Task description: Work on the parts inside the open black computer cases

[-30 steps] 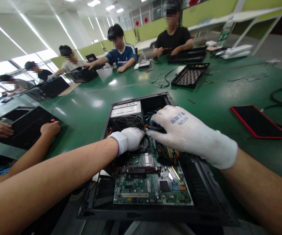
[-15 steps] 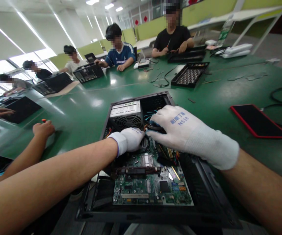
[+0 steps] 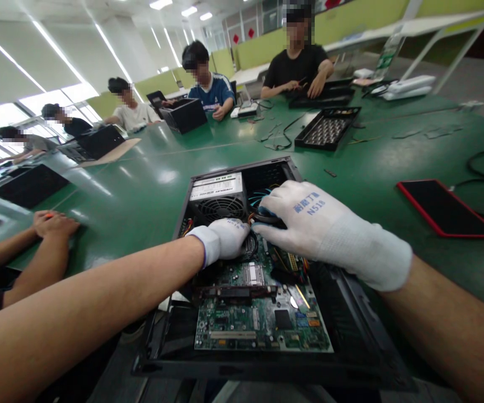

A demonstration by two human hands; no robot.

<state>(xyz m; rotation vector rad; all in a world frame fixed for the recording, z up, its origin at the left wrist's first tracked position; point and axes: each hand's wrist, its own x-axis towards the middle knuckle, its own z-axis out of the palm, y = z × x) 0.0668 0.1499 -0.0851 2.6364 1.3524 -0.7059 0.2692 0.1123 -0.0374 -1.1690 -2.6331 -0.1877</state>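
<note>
A black computer case [image 3: 362, 330] lies on its side with its inside facing up. In it are a green motherboard [image 3: 233, 324] and, at the far left, a power supply [image 3: 217, 190] with a fan grille. My right hand [image 3: 292, 215], in a white glove, is closed round a bundle of dark cables [image 3: 269, 218] above the board. Close beside it, my gloved left hand [image 3: 229, 238] has its fingers curled at the cables just below the power supply. Its fingertips are hidden, so what it grips does not show.
To the right on the green table [image 3: 363, 207] lies a red-edged black tablet [image 3: 447, 210]. Beyond the case sits a black tray-like panel [image 3: 328, 129]. At left a co-worker's hands [image 3: 55, 224] rest on the table. Several people work on other cases further back.
My hands stay in the same place on the cables. At left, the co-worker's hands have come together. Across the table, a person in blue has turned a black case.
</note>
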